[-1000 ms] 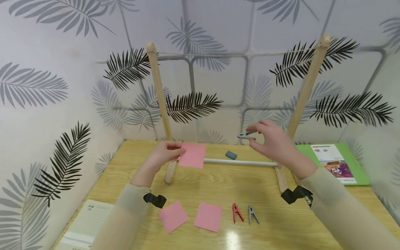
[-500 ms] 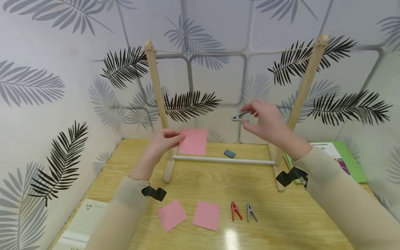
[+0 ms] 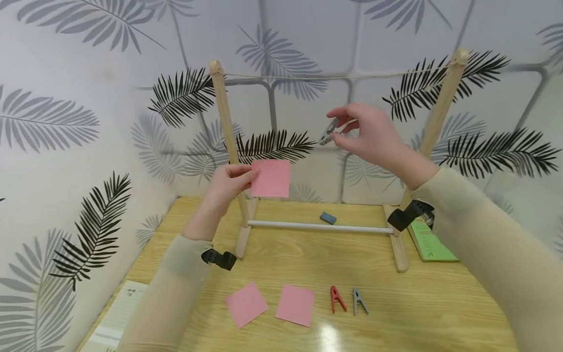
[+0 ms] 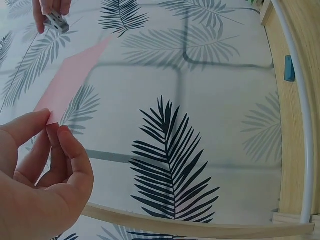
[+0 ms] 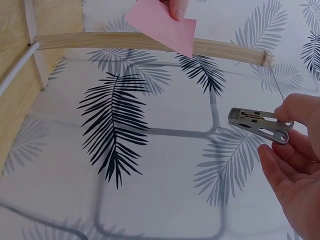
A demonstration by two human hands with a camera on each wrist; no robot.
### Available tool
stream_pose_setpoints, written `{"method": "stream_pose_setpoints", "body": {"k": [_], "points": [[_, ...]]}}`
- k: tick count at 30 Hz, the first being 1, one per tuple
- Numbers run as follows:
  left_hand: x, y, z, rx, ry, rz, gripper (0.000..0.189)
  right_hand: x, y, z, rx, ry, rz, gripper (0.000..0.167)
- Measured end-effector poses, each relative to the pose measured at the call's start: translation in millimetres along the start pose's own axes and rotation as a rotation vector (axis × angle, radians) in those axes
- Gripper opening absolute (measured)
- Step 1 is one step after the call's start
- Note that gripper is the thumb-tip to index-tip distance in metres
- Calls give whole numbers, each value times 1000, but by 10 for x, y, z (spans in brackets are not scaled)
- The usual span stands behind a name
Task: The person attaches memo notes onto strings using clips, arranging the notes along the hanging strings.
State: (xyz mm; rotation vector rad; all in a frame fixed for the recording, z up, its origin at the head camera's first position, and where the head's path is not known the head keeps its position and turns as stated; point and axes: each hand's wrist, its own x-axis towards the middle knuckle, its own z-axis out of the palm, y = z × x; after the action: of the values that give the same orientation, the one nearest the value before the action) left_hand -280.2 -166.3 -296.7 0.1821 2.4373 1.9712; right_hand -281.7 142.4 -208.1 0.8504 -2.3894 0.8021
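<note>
A pink square of paper is pinched at its left edge between the thumb and fingers of my left hand, held up in front of the wall. To the right and higher, my right hand holds a grey clothespin by its handle end; in the right wrist view the clothespin points away from the fingers and its tips look closed. Above both hands a thin string runs between two wooden posts. Paper and clothespin are apart from the string.
On the table lie two more pink papers, a red clothespin and another grey clothespin. A white rod joins the posts low down, with a blue eraser-like block behind it. A green book lies at right, a notebook at left.
Both hands have risen toward the string, the left with the pink paper, the right with the grey clothespin. The clothespin has turned from nearly level to a steeper tilt.
</note>
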Motion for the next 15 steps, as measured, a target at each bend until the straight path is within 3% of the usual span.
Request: {"method": "stream_pose_setpoints", "body": {"k": [8,15], "points": [[41,136,-75,-19,63,48,37,233,-163,-121,44,26,17,30],[85,286,-119,6,60,69,37,412,-273,-203,82,26,57,33]]}}
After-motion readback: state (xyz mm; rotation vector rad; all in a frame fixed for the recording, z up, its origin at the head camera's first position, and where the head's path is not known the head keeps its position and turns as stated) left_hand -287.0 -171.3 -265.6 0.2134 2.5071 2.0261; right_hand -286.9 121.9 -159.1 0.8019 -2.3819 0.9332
